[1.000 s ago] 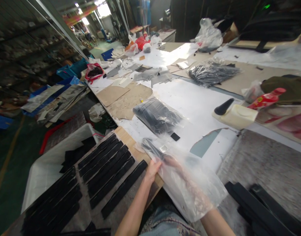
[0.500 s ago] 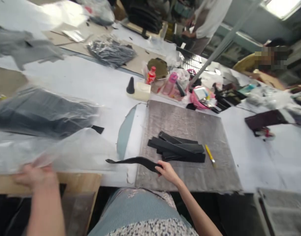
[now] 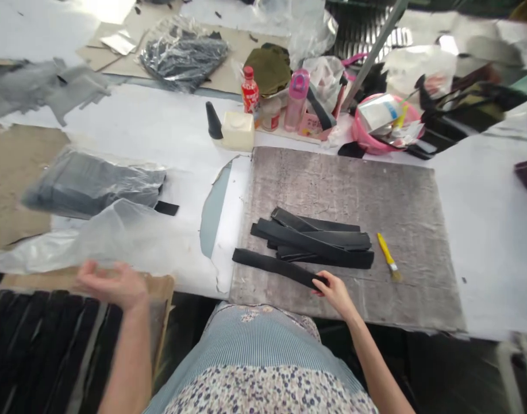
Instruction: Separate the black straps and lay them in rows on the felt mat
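Note:
My right hand [image 3: 333,291] pinches the right end of a black strip [image 3: 276,265], which lies nearly flat on the grey-brown board [image 3: 401,201]. Just beyond it is a loose pile of black strips [image 3: 315,238]. A yellow-handled brush [image 3: 387,254] rests to the right of the pile. Over the wooden edge at the left, my left hand [image 3: 116,284] is slightly blurred, its fingers apart and nothing visible in them. Close beyond that hand spreads a clear plastic sheet or bag [image 3: 116,238]. Below it, several dark strips [image 3: 43,339] lie side by side on a lower surface.
A plastic-wrapped dark bundle [image 3: 99,181] lies at the left. Behind the board stand a cream container [image 3: 237,131], a red-labelled bottle [image 3: 250,92], a pink bottle [image 3: 296,100] and a pink basket [image 3: 366,135]. A slanted metal pole [image 3: 375,52] rises behind them.
My left hand has let go of the plastic and moved right. My right hand has brought the strip, raised and wavy before, down onto the board. The view has tilted downward.

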Available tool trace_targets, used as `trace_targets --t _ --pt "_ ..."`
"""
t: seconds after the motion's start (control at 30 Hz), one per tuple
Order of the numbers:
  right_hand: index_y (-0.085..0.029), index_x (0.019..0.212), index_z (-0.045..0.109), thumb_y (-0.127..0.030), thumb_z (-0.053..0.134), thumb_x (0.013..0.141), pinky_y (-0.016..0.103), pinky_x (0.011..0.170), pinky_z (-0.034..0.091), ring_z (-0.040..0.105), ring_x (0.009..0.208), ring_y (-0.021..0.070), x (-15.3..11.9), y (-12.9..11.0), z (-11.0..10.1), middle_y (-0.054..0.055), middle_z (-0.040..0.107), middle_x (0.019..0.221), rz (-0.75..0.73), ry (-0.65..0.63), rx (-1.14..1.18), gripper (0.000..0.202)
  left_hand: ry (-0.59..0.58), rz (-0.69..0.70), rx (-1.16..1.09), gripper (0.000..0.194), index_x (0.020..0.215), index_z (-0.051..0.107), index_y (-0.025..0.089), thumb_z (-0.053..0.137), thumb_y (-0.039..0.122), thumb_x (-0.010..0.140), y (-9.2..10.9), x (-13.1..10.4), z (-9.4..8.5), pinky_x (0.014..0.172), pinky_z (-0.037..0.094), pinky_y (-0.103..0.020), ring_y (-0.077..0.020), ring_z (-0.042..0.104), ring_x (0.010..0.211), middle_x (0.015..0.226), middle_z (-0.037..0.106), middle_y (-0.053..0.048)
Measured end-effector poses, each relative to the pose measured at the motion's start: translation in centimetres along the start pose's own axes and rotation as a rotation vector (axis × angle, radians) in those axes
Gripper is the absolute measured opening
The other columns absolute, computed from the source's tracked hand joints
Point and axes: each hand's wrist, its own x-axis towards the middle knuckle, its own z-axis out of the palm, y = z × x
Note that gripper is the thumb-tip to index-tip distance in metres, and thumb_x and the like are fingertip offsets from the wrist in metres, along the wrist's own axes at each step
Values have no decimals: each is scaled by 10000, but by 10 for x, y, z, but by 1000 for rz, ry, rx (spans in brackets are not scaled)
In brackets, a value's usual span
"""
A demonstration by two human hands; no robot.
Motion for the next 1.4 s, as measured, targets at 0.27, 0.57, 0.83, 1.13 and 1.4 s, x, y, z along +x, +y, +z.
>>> trace_targets --t 0.27,0.57,0.83,1.13,1.4 --pt "-196 863 625 -322 576 868 272 652 470 596 722 174 -20 -31 -11 36 599 801 -457 -48 -201 136 -1393 -261 -322 370 1049 632 156 678 391 767 35 -196 60 798 535 -362 -221 659 854 950 674 -100" --pt "-271 1009 683 -311 641 850 233 721 443 598 847 159 -42 -84 32 17 614 956 -713 -614 -440 169 -1368 -788 -726 411 1149 539 152 694 286 793 93 -200 61 705 550 -278 -160 678 725 880 694 -82" --pt "-169 1078 671 -568 542 858 298 748 480 622 866 211 32 -107 45 73 686 979 -325 -659 196 474 -1949 -407 -601 412 1149 556 115 618 387 845 96 -144 57 620 539 -280 -178 675 634 794 694 -97" --pt "-180 1013 693 -403 783 688 294 753 504 660 902 213 83 -145 41 84 722 966 -155 -219 713 405 -2028 -316 -285 375 968 544 158 647 465 778 85 -112 104 618 509 -273 -187 675 657 801 713 -66" --pt "-172 808 662 -341 869 517 294 653 559 675 714 184 145 -135 -18 28 713 780 -67 66 770 395 -1676 -48 -113 366 761 556 151 690 483 682 91 -74 167 481 347 -205 -120 552 512 601 628 17"
